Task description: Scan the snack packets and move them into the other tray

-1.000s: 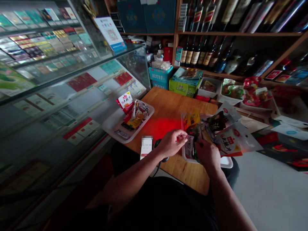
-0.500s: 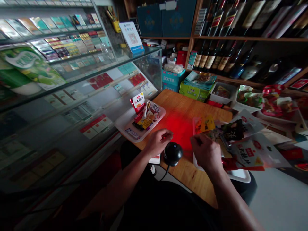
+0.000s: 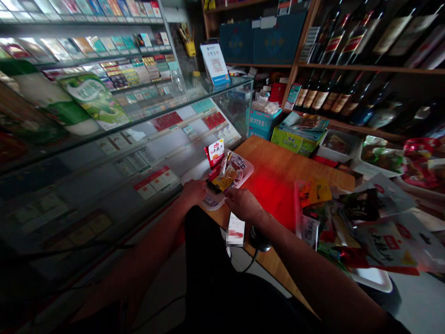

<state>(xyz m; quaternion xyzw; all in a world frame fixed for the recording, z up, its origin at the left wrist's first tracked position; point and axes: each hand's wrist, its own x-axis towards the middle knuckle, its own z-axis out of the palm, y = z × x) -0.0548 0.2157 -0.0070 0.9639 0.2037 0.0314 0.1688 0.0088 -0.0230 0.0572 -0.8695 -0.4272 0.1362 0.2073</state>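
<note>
Packaged snacks lie in a white plastic tray (image 3: 247,174) at the table's left end, against the glass counter. Among them are a red-and-white packet (image 3: 216,150) standing up and a yellow-and-black packet (image 3: 223,182). My left hand (image 3: 195,192) is closed at the tray's left rim, its fingertips partly hidden. My right hand (image 3: 245,204) is curled closed at the near right rim, thumb side toward the packets. Both hands appear to grip the tray. A black scanner (image 3: 259,239) on a cable sits under my right forearm and casts red light on the table.
A second tray (image 3: 297,208) heaped with snack packets is on the wooden table (image 3: 278,157) to the right. A white card or phone (image 3: 235,228) lies near the table's front edge. The glass display counter (image 3: 156,125) borders the left; wine bottles (image 3: 323,95) fill shelves behind.
Both hands have moved left, from around the scanner and the right-hand tray to the rims of the left tray. My view has turned left slightly; the trays keep their places on the table.
</note>
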